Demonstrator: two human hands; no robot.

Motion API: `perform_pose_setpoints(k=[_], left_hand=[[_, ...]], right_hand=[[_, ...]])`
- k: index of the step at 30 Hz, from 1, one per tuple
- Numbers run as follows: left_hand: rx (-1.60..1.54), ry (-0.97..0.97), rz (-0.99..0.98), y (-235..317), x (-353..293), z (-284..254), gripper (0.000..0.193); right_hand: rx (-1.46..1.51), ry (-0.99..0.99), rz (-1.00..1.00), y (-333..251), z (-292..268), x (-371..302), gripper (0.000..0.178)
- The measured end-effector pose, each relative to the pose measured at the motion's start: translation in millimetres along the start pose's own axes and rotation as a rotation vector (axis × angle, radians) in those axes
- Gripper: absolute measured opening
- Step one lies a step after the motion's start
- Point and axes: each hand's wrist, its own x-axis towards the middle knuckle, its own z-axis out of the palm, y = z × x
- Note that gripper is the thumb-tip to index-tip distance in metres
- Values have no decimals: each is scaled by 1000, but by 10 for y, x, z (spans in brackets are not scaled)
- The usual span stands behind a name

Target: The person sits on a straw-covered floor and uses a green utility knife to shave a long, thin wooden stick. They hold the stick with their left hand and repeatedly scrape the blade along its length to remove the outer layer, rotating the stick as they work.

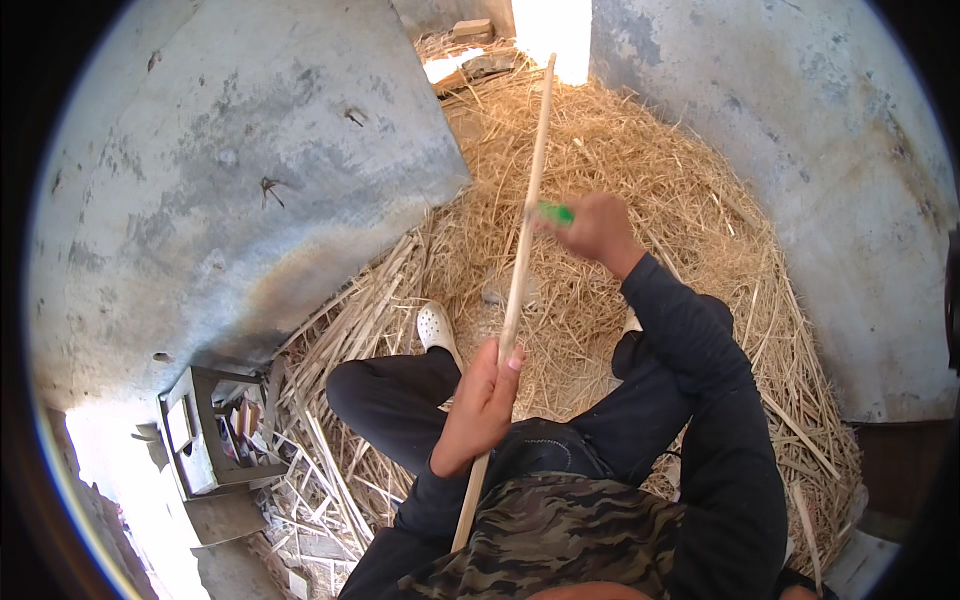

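A long, pale stick (519, 275) is slanting up from my lap, its far end pointing over the straw toward a bright opening. My left hand (478, 410) is holding it low down, the fingers closing around the shaft and the thumb lying along it. Higher up, my right hand (600, 235) is gripping a green handle (556, 213) just beside the stick; motion is blurring that spot, so I cannot tell whether the handle's end is touching the wood. The stick's lower end is resting near my camouflage cloth (580, 530). Beyond my knees, a pale clog (436, 325) is showing on my left foot. Loose straw (640, 150) is covering the floor ahead, long strips (345, 290) are lying to my left, and a wooden frame (205, 435) is standing by the grey wall (200, 190).
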Motion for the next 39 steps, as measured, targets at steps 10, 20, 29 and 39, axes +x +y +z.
perform_pose_setpoints(k=[10, 20, 29, 39], left_hand=[[-163, -11, -54, -37, -27, -15, 23], [179, 41, 3, 77, -148, 44, 20], [263, -15, 21, 119, -295, 6, 19], [43, -283, -154, -65, -895, -7, 24]], right_hand=[[21, -239, -51, -334, -217, -318, 73], [30, -77, -19, -29, -135, -179, 78], [-17, -15, 41, 543, -168, 379, 74], [-17, 60, 817, 2167, -334, 327, 80]])
